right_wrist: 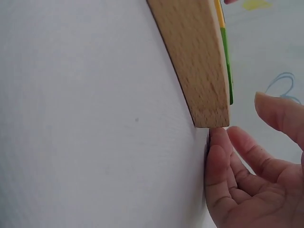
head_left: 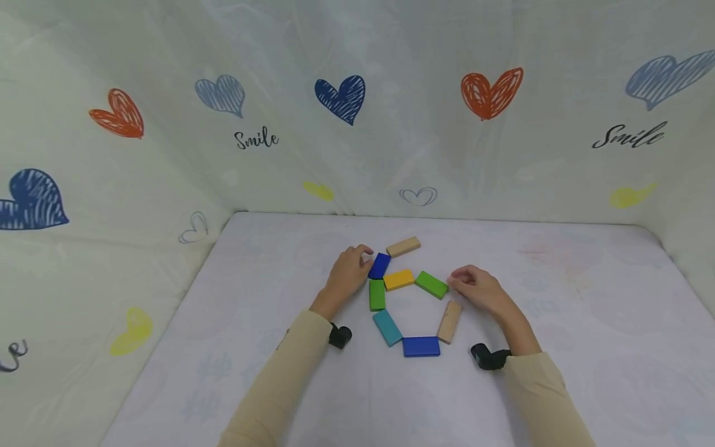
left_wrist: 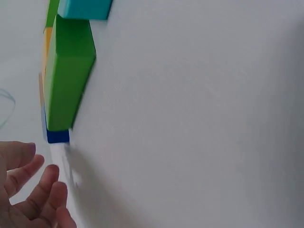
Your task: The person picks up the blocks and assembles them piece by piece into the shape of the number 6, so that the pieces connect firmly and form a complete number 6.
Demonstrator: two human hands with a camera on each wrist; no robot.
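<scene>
Flat rectangular blocks lie on the white table in a ring. Beside the dark blue block (head_left: pixel 380 266) at the ring's upper left is my left hand (head_left: pixel 347 270), fingers loosely bent; in the left wrist view they hold nothing. My right hand (head_left: pixel 478 288) is at the right end of a green block (head_left: pixel 432 285), thumb apart from the fingers in the right wrist view; whether it touches the block I cannot tell. A yellow block (head_left: pixel 399 280), a second green block (head_left: pixel 377 295), a teal block (head_left: pixel 388 328), a blue block (head_left: pixel 421 346) and a plain wooden block (head_left: pixel 449 321) complete the ring.
Another plain wooden block (head_left: pixel 403 247) lies behind the ring, near the dark blue one's top end. A pale cloth wall (head_left: pixel 391 155) printed with hearts stands behind the white table (head_left: pixel 268 261). Small black wrist cameras sit at both cuffs.
</scene>
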